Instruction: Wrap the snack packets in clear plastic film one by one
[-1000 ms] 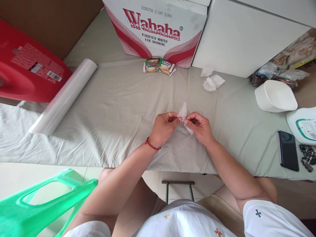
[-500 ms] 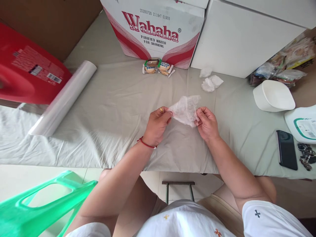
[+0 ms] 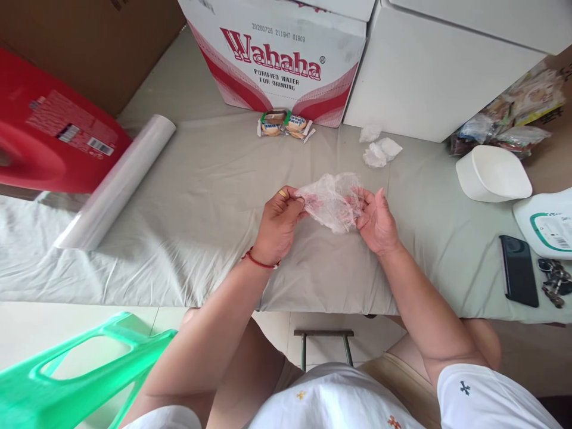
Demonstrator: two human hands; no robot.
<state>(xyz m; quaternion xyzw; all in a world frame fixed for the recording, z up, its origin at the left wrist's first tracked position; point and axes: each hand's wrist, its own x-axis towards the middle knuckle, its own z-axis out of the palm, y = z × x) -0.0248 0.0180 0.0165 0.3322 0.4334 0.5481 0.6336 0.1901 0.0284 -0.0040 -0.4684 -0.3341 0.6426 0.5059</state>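
A crumpled clear plastic bag stretches between my two hands above the grey cloth. My left hand pinches its left side between thumb and fingers; a ring and a red bracelet are on this hand and wrist. At the other side, my right hand is open, thumb raised apart and palm partly turned up. Its fingers lie against the thin plastic and show through it; whether they are inside or behind it I cannot tell. Beyond my hands lie crumpled pieces of clear plastic and small packaged snacks.
A Wahaha carton and a white box stand at the back. Leftward are a plastic film roll and a red jug. On the right sit a white bowl, a white bottle, a phone and keys.
My right thumb has lifted off the plastic and the right fingers have spread against it. The plastic is more opened out, while my left hand has shifted slightly left and keeps its pinch.
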